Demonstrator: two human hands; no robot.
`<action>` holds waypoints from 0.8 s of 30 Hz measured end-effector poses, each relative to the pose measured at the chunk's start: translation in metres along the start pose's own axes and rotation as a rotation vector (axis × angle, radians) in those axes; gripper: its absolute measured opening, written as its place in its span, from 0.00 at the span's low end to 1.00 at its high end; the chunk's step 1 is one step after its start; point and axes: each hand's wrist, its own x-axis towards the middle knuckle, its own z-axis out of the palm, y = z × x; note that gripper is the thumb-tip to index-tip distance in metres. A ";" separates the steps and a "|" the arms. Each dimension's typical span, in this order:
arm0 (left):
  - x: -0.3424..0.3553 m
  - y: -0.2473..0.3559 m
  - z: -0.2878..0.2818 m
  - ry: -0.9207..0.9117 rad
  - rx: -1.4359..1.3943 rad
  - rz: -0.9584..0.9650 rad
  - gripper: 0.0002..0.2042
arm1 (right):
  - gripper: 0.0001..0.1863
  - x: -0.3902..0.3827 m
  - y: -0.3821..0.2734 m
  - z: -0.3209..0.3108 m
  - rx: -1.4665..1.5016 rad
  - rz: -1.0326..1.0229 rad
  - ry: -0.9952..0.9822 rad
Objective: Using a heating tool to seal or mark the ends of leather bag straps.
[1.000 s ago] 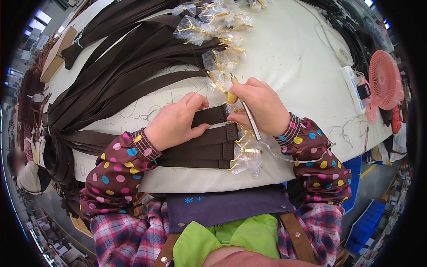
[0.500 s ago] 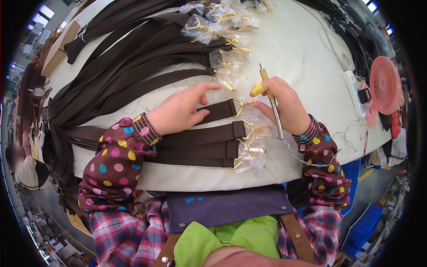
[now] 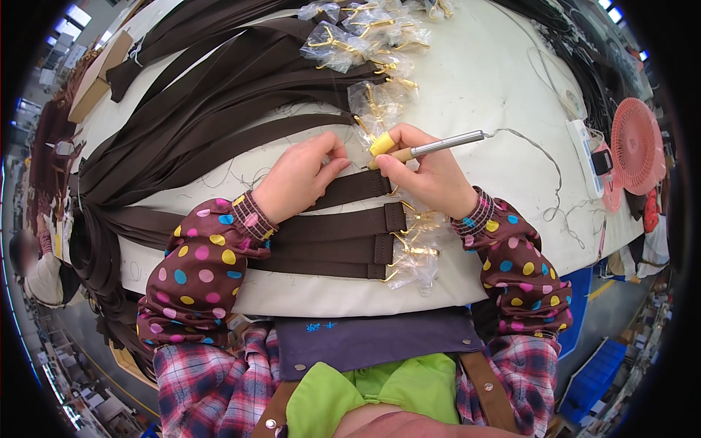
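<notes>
My right hand (image 3: 427,171) grips a corded soldering pen (image 3: 447,143) with a tan grip and silver barrel. Its tip end points left, over the sewn end of a dark brown strap (image 3: 353,188). Yellow tape wraps one finger of that hand. My left hand (image 3: 303,175) rests on the same strap, thumb and forefinger drawn close together near the pen's tip; whatever lies between them is too small to make out. Below it several more brown straps (image 3: 328,225) lie side by side, their gold hooks (image 3: 420,252) in clear plastic wrap. My right hand partly hides the upper strap's hook.
Farther back lie a pile of brown straps (image 3: 241,80) and several wrapped gold hooks (image 3: 380,33) on the pale tabletop (image 3: 482,80). At right sit a white power strip (image 3: 584,157), a pink fan (image 3: 634,142) and the pen's loose cord (image 3: 558,186). A cardboard box (image 3: 101,77) stands far left.
My right hand has moved left and swung the pen from upright to nearly level, its tip now by the strap's end. My left hand's fingers have drawn together and shifted slightly right.
</notes>
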 end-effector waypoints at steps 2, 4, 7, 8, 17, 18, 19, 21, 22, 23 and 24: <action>0.000 -0.004 0.001 0.031 0.022 0.053 0.06 | 0.08 0.001 0.001 0.003 -0.003 -0.044 0.050; 0.000 -0.005 0.002 0.049 0.008 0.101 0.06 | 0.11 0.001 0.000 0.004 0.004 0.066 0.013; 0.000 0.001 0.001 0.029 -0.032 0.026 0.06 | 0.09 0.002 -0.003 0.004 -0.105 0.021 -0.033; 0.000 0.001 0.001 0.028 -0.033 0.026 0.06 | 0.09 0.002 -0.004 0.003 -0.105 0.022 -0.033; 0.000 0.001 0.002 0.030 -0.032 0.012 0.06 | 0.11 0.001 -0.002 0.005 -0.129 0.009 -0.015; 0.000 0.001 0.003 0.030 -0.034 0.009 0.06 | 0.12 0.001 -0.001 0.005 -0.146 0.004 -0.016; 0.000 0.001 0.003 0.031 -0.035 0.005 0.06 | 0.12 0.001 -0.001 0.005 -0.163 -0.002 -0.018; -0.001 0.004 0.002 0.028 -0.040 -0.010 0.06 | 0.12 0.001 0.000 0.005 -0.169 -0.015 -0.015; -0.001 0.005 0.002 0.026 -0.046 -0.025 0.06 | 0.12 0.001 0.000 0.005 -0.175 -0.027 -0.011; -0.001 0.005 0.002 0.026 -0.046 -0.025 0.06 | 0.12 0.001 0.000 0.005 -0.175 -0.027 -0.011; -0.001 0.005 0.002 0.035 -0.055 -0.030 0.06 | 0.11 0.001 -0.001 0.004 -0.180 -0.021 0.002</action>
